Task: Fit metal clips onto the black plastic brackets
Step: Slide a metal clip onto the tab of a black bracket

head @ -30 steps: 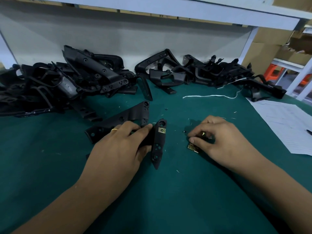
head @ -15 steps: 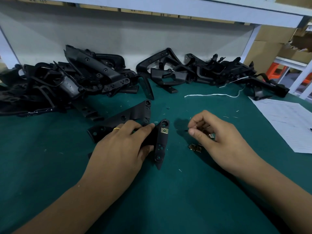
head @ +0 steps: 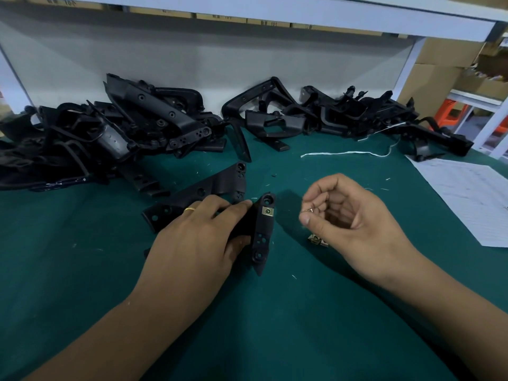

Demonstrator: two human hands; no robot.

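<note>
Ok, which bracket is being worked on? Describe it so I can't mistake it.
On the green mat, skip the black piles by the back wall; look at centre. The bracket stands on edge, gripped by the left hand. Unlike the flat bracket behind it, it has a brass clip near its top hole.

Factory assembly bench: green mat (head: 275, 325), heaped black brackets (head: 110, 133), stacked cartons (head: 439, 78)

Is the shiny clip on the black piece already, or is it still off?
On. One brass clip sits near the top hole of the bracket that the left hand holds.
</note>
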